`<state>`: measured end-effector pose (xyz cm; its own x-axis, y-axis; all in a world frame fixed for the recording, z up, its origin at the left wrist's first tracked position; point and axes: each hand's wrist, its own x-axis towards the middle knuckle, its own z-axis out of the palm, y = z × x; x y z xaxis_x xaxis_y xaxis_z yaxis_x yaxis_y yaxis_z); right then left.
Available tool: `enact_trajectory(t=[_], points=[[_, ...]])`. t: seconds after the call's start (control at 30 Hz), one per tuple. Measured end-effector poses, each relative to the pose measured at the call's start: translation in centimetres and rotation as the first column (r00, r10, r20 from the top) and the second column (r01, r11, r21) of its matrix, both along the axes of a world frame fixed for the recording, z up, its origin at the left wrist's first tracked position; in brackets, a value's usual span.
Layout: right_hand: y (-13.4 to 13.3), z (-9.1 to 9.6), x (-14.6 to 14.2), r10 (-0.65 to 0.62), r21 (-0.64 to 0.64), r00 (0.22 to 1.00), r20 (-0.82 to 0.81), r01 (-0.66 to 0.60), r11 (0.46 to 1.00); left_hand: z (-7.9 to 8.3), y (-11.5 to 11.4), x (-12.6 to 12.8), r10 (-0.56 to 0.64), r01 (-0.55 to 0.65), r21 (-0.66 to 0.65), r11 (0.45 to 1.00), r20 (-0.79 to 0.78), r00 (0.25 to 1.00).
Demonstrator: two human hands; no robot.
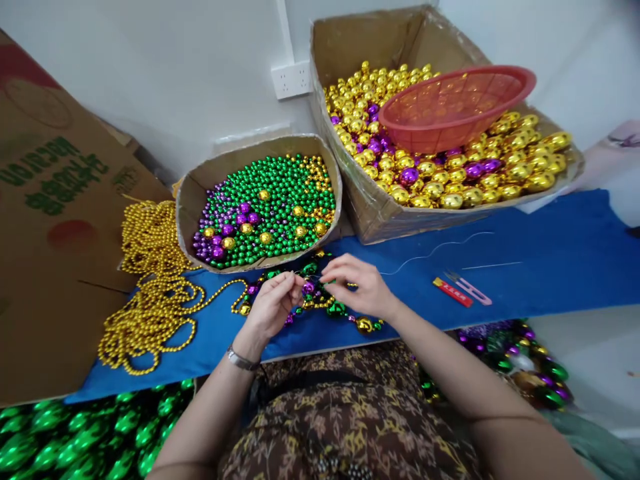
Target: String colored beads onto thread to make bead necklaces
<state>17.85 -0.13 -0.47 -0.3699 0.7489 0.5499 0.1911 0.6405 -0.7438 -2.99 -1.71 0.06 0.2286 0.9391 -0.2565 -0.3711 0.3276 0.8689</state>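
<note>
My left hand (278,300) is closed, thumb and forefinger pinching a thin pale thread over the blue cloth. My right hand (361,285) sits just beside it, its fingers curled and thumb close to them, on the same thread as far as I can make out. A loose length of thread (425,259) trails off to the right across the cloth. Below and between both hands lies a strand of mixed green, purple and gold beads (336,308), partly hidden by the fingers.
A cardboard box of small beads (183,223) stands behind my hands. A larger box (370,227) holds gold and purple balls and a red basket (457,127). Gold bead chains (150,293) lie left. Thread snips (470,288) and a red packet (453,292) lie right.
</note>
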Motion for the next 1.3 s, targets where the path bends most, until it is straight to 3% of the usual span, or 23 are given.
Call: enact_trajectory(t=[0.23,0.5,0.6,0.67,0.77,0.83,0.93,1.03,1.13,1.3], points=[[0.6,-3.3,-3.3,-0.111,0.114,0.966,0.234,0.086,0.990,0.0,-0.3,-0.1,-0.005,0.006,0.021,1.000,-0.043,0.999],[0.3,-2.6,-2.2,-0.132,0.099,0.933,0.335,0.104,0.990,-0.3,-0.5,-0.2,-0.004,0.006,0.034,0.999,-0.051,0.999],[-0.9,-1.8,-2.0,-0.130,0.007,0.951,0.282,0.133,0.991,-0.3,-0.4,0.0,0.016,-0.014,0.029,0.999,-0.051,0.999],[-1.6,-1.4,-2.2,-0.098,-0.134,0.979,0.180,0.123,0.983,-0.3,-0.4,0.0,0.025,-0.023,0.027,0.999,-0.056,0.998],[-2.1,-1.5,-3.0,-0.007,-0.399,0.999,0.040,0.023,0.917,-0.4,-0.3,0.1,0.029,-0.026,0.046,0.999,-0.072,0.997],[-1.9,-1.9,-3.7,0.052,-0.476,0.998,0.019,-0.037,0.878,-0.5,-0.3,0.0,0.026,-0.019,0.077,0.997,-0.091,0.995],[-1.2,-2.7,-4.6,0.099,-0.398,0.989,0.113,-0.047,0.916,-0.7,-0.5,0.0,0.021,0.000,0.135,0.991,-0.150,0.989],[-0.7,-3.3,-5.4,0.025,-0.237,0.969,0.247,0.035,0.971,-0.7,-0.7,0.0,-0.001,0.037,0.178,0.983,-0.199,0.980],[-0.5,-3.4,-5.7,-0.053,-0.177,0.962,0.268,0.103,0.979,-0.7,-0.8,0.1,-0.024,0.064,0.185,0.981,-0.213,0.977],[-0.2,-2.9,-4.3,-0.075,-0.126,0.968,0.241,0.107,0.986,-0.9,-0.7,-0.1,0.035,-0.003,0.169,0.986,-0.189,0.981]])
